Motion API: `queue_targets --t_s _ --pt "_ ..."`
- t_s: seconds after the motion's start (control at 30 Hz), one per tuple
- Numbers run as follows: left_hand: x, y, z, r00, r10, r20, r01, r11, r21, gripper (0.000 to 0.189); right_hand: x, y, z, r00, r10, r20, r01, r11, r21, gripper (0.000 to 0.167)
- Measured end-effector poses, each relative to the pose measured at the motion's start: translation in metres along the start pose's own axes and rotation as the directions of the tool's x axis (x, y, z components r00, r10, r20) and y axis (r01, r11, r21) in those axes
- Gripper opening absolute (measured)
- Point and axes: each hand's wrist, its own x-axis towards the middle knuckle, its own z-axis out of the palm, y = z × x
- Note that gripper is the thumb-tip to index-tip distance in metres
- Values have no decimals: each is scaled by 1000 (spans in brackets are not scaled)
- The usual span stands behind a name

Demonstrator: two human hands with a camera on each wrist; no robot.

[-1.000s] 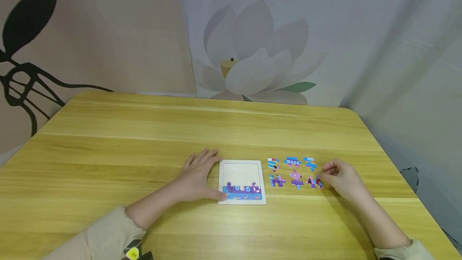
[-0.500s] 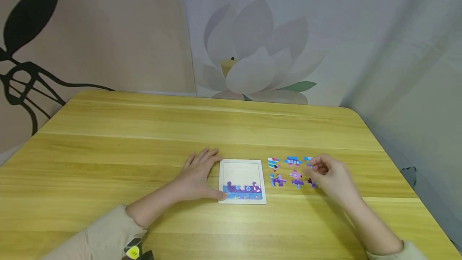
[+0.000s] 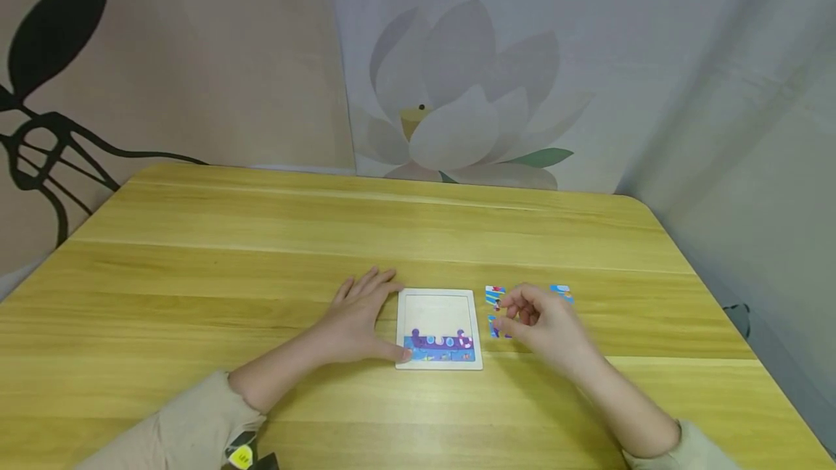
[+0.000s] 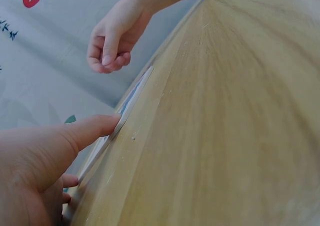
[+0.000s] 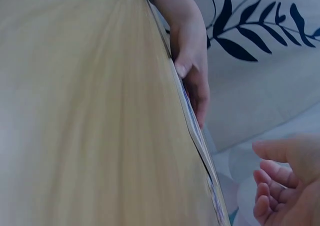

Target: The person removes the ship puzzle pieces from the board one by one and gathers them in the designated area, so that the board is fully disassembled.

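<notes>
A square white-framed jigsaw puzzle board (image 3: 436, 312) lies on the table, its lower part filled with purple and blue ship-and-sea pieces (image 3: 439, 349). My left hand (image 3: 355, 325) spreads along its left side, thumb on the lower-left corner and index fingertip at the upper-left one. Over the loose pieces to the right hovers my right hand (image 3: 545, 321), fingers loosely bent; the right wrist view shows a gap between thumb (image 5: 272, 150) and fingers, with nothing between. Three loose pieces peek out around it: an upper-left piece (image 3: 494, 296), a lower-left piece (image 3: 493, 326) and an upper-right piece (image 3: 562, 291). The hand hides the others.
The wooden table (image 3: 261, 223) reaches back to a curtain (image 3: 470, 93) printed with a large flower. Another curtain (image 3: 751, 129) hangs along the right side.
My right hand has moved left across the loose pieces, from the right end of the group toward its left pieces. The left hand and the board have stayed put.
</notes>
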Motion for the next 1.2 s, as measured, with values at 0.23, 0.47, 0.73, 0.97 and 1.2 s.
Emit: queue_targets --t_s 0.23,0.47,0.73,0.97,1.2 --pt "0 -1 1 1000 -3 -1 3 1000 0 104 5 -11 18 992 -50 118 48 999 15 24" --pt "1 -1 2 1000 -6 -9 6 1000 11 103 11 -18 32 968 -120 222 112 993 48 28" --pt "0 -1 1 1000 0 -12 0 1000 10 102 19 -24 46 932 -163 324 160 986 36 33" --pt "0 -1 1 1000 8 -11 -8 1000 7 103 25 -26 54 907 -184 379 195 981 11 36" --pt "0 0 -1 1000 12 -8 -12 1000 5 104 27 -25 57 905 -180 387 201 980 -15 39"
